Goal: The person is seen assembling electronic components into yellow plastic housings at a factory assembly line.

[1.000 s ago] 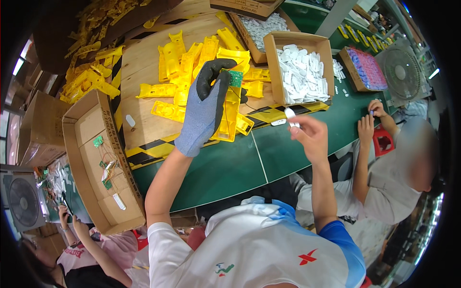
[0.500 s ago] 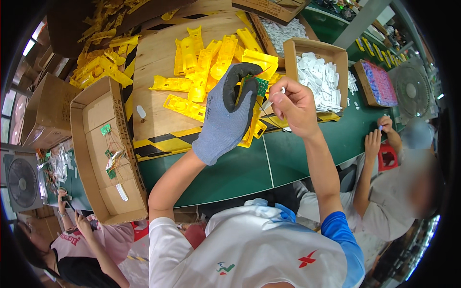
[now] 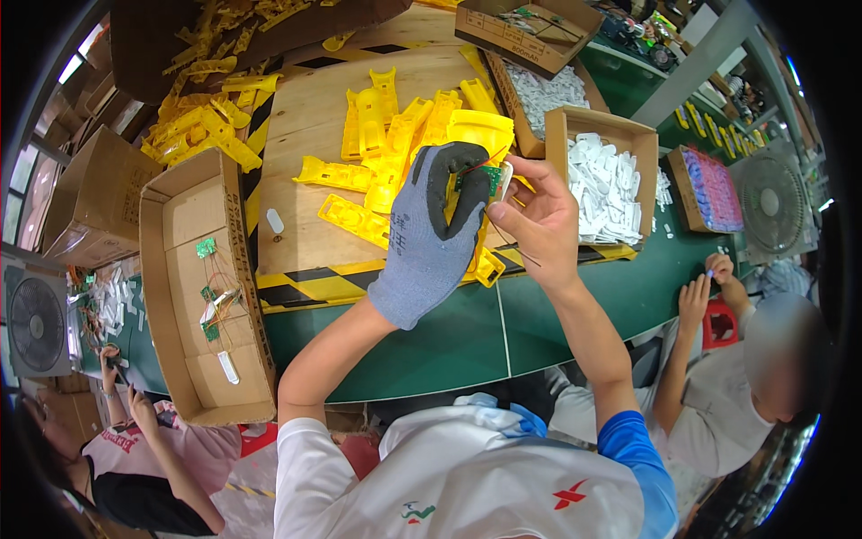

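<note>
My left hand (image 3: 435, 211), in a grey-blue glove with black fingers, is closed around a small green circuit board (image 3: 493, 178) with thin wires. My bare right hand (image 3: 541, 216) pinches a small white plastic piece (image 3: 505, 184) right beside the board; fingers partly hide it. A thin dark wire hangs below the right fingers. Under and behind the gloved hand, several yellow plastic shells (image 3: 386, 171) lie heaped on a wooden board (image 3: 301, 117).
On the left stands a cardboard tray (image 3: 162, 296) with wired green boards. A cardboard box (image 3: 646, 144) of white plastic pieces is at right, with another box (image 3: 530, 45) behind. Black-yellow tape (image 3: 332, 285) edges the wooden board. People sit on both sides of the green table (image 3: 431, 350).
My right hand has brought the white piece up against the board's right edge, and its fingers have turned more upright. The left hand keeps its grip. The whole view has shifted slightly.
</note>
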A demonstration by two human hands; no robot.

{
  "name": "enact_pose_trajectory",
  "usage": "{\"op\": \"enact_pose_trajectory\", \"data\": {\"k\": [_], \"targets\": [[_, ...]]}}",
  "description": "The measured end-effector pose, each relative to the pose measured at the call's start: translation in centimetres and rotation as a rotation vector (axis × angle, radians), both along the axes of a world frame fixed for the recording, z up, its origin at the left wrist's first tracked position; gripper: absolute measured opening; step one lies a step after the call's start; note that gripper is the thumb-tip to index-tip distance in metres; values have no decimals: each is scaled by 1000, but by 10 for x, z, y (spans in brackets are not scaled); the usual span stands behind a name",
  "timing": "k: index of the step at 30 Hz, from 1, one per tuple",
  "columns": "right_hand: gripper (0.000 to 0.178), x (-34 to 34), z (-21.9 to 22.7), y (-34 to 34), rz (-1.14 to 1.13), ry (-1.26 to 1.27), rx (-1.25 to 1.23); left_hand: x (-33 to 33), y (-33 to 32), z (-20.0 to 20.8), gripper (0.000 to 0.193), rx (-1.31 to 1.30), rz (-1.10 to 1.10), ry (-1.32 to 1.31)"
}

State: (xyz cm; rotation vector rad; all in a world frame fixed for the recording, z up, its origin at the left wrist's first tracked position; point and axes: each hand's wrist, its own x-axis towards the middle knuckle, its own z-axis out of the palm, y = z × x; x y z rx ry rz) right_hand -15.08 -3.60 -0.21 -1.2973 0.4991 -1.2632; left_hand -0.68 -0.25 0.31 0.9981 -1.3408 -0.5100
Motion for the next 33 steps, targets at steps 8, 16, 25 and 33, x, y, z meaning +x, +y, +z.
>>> {"op": "enact_pose_trajectory", "data": {"k": [8, 16, 25, 33], "targets": [[41, 8, 9, -2, -87, 165, -257, 6, -1, 3, 25, 24, 47, 37], [37, 17, 37, 7, -218, 459, -523, 10, 5, 15, 20, 79, 70, 177], [33, 19, 27, -3, -146, 355, -351, 8, 0, 10, 18, 146, 112, 234], [34, 24, 21, -8, -367, 551, -732, 5, -3, 5, 16, 171, 159, 252]]}}
